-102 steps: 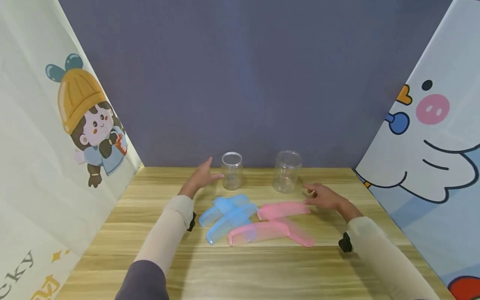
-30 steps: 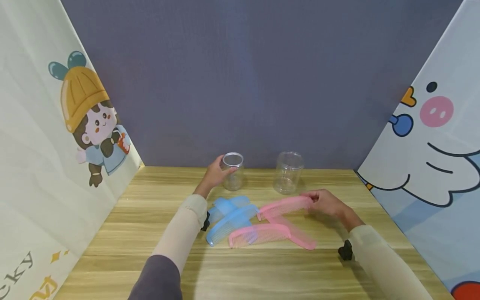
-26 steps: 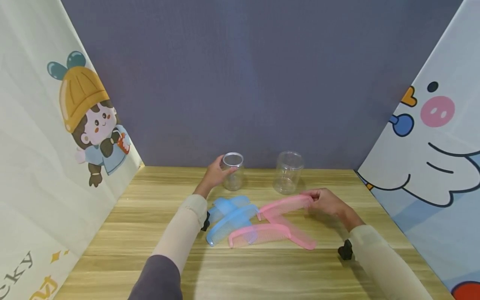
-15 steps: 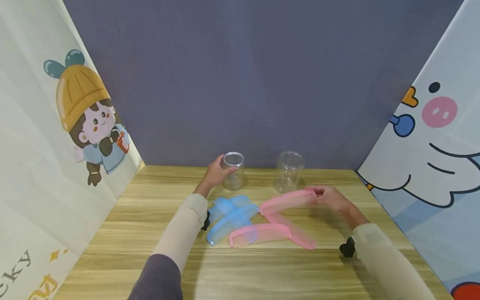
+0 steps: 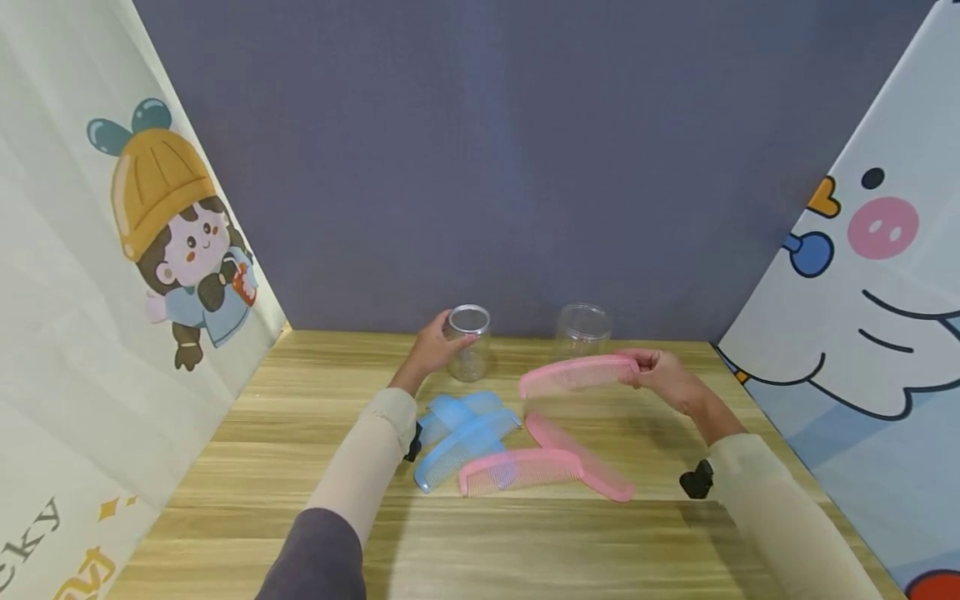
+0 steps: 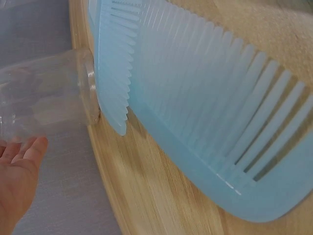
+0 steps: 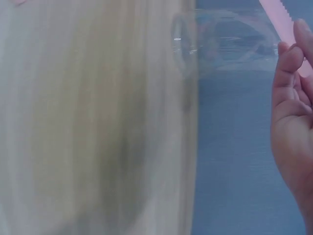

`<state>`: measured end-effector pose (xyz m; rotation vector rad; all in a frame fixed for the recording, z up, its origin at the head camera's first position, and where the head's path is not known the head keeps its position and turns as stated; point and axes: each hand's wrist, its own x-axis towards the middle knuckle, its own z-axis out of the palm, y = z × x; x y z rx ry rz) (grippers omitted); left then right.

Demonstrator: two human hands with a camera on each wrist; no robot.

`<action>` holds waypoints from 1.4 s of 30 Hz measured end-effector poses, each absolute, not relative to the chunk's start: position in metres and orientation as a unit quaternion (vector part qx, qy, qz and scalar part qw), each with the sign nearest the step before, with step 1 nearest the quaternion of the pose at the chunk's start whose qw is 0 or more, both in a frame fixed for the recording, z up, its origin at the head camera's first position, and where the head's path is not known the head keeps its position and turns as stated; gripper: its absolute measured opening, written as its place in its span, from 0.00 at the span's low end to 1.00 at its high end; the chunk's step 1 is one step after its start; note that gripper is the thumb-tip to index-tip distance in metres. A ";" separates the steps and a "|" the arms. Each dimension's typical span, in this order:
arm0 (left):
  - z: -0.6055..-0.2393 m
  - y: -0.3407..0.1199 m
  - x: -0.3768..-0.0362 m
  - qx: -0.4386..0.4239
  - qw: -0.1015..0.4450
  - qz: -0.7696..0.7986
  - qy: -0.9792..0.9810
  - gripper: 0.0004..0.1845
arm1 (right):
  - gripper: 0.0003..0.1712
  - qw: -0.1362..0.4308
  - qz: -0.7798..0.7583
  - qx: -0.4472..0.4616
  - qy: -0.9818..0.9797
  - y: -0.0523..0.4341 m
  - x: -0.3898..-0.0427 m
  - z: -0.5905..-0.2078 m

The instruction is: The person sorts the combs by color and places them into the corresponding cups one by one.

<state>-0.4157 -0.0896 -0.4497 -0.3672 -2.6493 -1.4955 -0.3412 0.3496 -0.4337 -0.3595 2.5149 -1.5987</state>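
My right hand point(image 5: 667, 379) pinches one end of a pink comb point(image 5: 576, 375), raised off the table in front of the right clear jar point(image 5: 583, 321). In the right wrist view, thumb and fingers close on the pink comb point(image 7: 279, 19) beside that jar point(image 7: 230, 41). My left hand point(image 5: 432, 346) holds the left clear jar point(image 5: 474, 360), thumb across its front, near the rim; the jar stands upright. Two more pink combs lie below, one point(image 5: 521, 471) overlapping the other point(image 5: 570, 450). Several blue combs point(image 5: 467, 442) lie crossed in a pile left of them.
The wooden table point(image 5: 480, 550) ends at a dark back wall point(image 5: 480, 167). Printed cloth panels stand at the left point(image 5: 60, 275) and right point(image 5: 885, 300). The right jar stands near the back wall. In the left wrist view a blue comb point(image 6: 195, 112) looms close.
From hovering at the pink comb's end, my right hand has pinched it and lifted it off the others, up and back. My left hand has moved from beside the left jar to holding it.
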 end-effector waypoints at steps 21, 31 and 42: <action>-0.449 -0.092 -0.410 -0.124 0.041 -0.483 -0.866 0.46 | 0.37 0.035 -0.511 -0.059 0.857 0.300 -0.359 -0.378; -0.445 -0.094 -0.400 -0.124 0.032 -0.470 -0.873 0.46 | 0.37 0.008 -0.519 -0.031 0.854 0.266 -0.365 -0.367; -0.446 -0.096 -0.403 -0.129 0.035 -0.476 -0.869 0.46 | 0.34 -0.009 -0.599 -0.038 0.800 0.234 -0.381 -0.361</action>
